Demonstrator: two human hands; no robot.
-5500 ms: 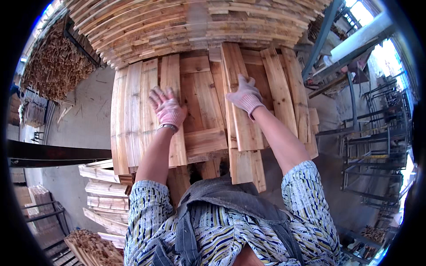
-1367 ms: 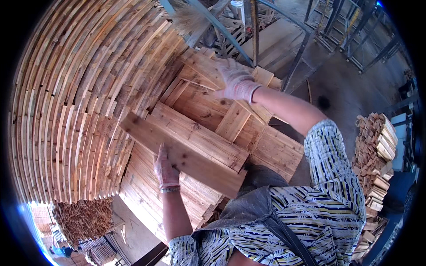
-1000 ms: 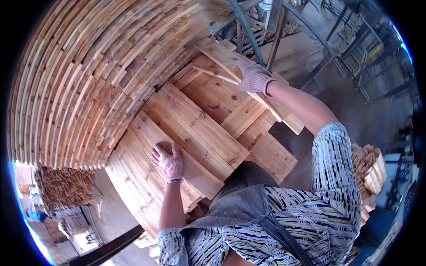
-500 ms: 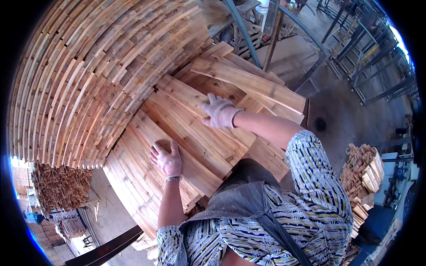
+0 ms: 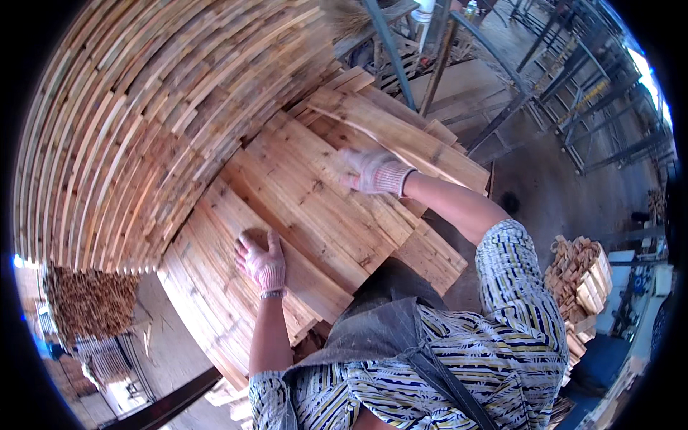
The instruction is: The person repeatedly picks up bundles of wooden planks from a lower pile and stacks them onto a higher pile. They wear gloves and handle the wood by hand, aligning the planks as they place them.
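Note:
Planed wooden boards [image 5: 304,193] lie side by side as a layer in front of me. My left hand [image 5: 262,264], in a pale knitted glove, rests on a board [image 5: 301,261] near the left of the layer, fingers apart and thumb out. Farther right, my right hand [image 5: 373,170], gloved too, lies stretched out over the boards near a narrow gap; its fingers are somewhat blurred. Just beyond it, a loose board [image 5: 408,136] lies slantwise across the others. Neither hand is closed around a board.
A tall stack of wooden strips [image 5: 143,136] rises along the left and far side. Another wood bundle [image 5: 93,301] stands at the lower left, with cut wood pieces [image 5: 579,272] piled at the right. Metal frames [image 5: 573,107] fill the far right.
My right hand has moved slightly right and nearer me. The board beneath it now lies closer alongside its neighbours. My left hand stays on its board.

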